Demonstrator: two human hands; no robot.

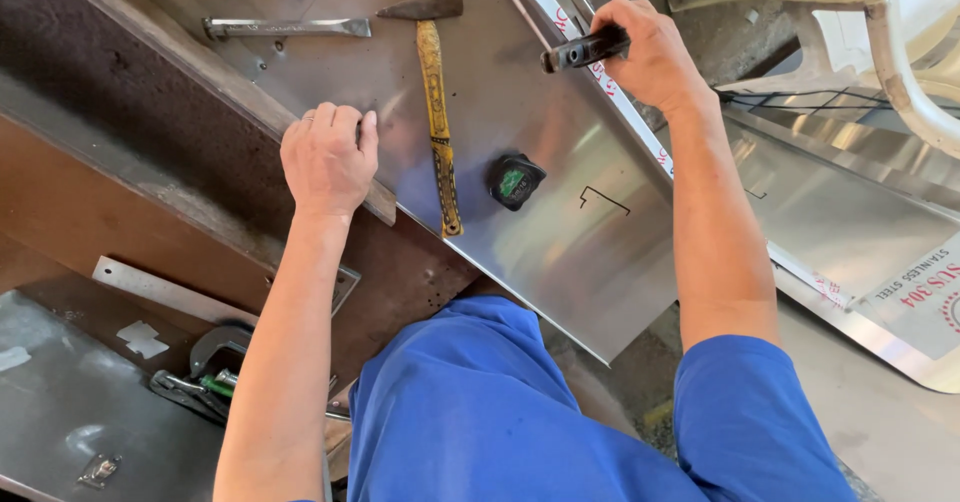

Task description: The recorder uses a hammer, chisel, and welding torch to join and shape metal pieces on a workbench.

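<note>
My left hand [328, 157] rests curled on the near-left edge of a shiny steel sheet [560, 232], pressing against the wooden bench edge. My right hand [645, 50] grips a dark metal tool handle [583, 50] at the sheet's far edge. A hammer [436, 102] with a worn yellow handle lies on the sheet between my hands. A small black tape measure with a green face [515, 181] sits just right of the hammer's handle end. A black bracket-shaped mark [604, 199] is drawn on the sheet.
A flat steel chisel [288, 28] lies at the sheet's top left. A metal square [170, 290] and clamps [205, 372] sit on the lower bench at left. More steel sheets [860, 232] lie at right, beside a white plastic chair [900, 32].
</note>
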